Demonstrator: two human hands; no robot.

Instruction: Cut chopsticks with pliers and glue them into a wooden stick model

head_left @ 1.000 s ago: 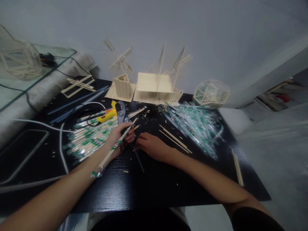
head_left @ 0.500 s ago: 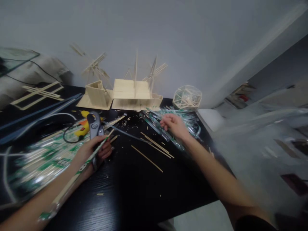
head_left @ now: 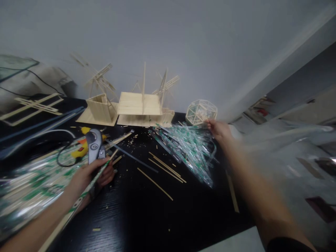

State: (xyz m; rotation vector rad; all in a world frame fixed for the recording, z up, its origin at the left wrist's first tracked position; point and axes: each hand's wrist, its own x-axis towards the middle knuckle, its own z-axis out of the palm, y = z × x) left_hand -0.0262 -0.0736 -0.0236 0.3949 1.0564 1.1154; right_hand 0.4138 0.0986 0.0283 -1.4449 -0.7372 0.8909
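Observation:
My left hand (head_left: 90, 176) is wrapped around a grey hand cutter (head_left: 95, 144). The same hand holds a thin packet of wooden sticks (head_left: 78, 202) in clear, green-printed film, lying along my forearm. At the right, my right hand (head_left: 218, 130) has its fingers pinched together, in front of the stick-built polyhedron (head_left: 201, 111). What the pinch holds, if anything, is too small to make out. Below and to the left of it spreads a heap of clear and green plastic wrappers (head_left: 190, 147).
Wooden stick models (head_left: 139, 103) stand along the wall. A yellow glue gun (head_left: 80, 149) lies at the left on many wrapped stick packets (head_left: 39, 185). Loose sticks (head_left: 155, 183) and small offcuts lie mid-table. A flat wooden strip (head_left: 232, 192) is near the right edge.
My right hand has moved right, from over the wrappers to beside the polyhedron. More of the wrapper heap now shows. The left hand keeps its hold, and the view has shifted slightly.

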